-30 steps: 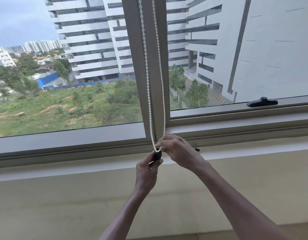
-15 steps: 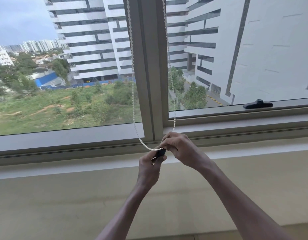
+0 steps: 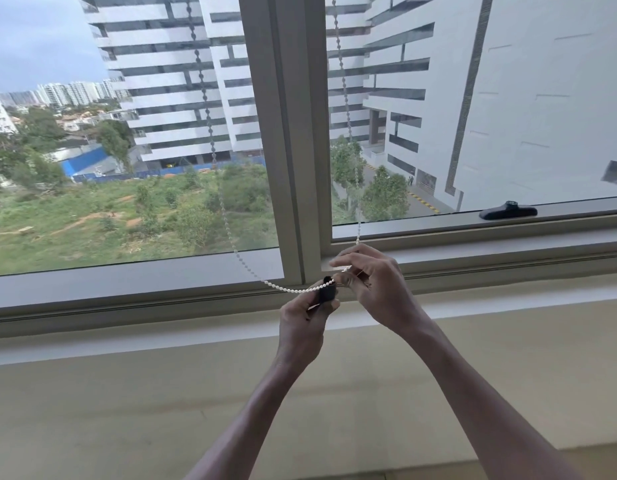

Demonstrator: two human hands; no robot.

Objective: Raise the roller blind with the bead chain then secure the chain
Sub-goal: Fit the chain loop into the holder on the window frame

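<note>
The blind itself is out of view above, so the glass shows bare and the raising looks done; what is left, by my reading, is fixing the chain. Its loop hangs down either side of the mullion, one strand crossing the left pane, the other the right pane, and the bottom of the loop sags in a shallow curve that runs left to right into both hands, just in front of the window frame.

The left hand is below, its grip closed around a small black clip held upright, open end up. The chain's lowest beads lie across the top of that clip, so the chain's run here is nearly level and crosswise to the clip's upright axis. The right hand sits just to the right and a little higher, thumb and forefinger pinched on the chain where it leaves the clip and climbs toward the right strand.

So the chain lies above and to the right of the left grip, touching the clip. Whether the beads are already seated in a slot I cannot tell. The right hand is the nearer one to feed or press the chain down into the clip while the left steadies it
</note>
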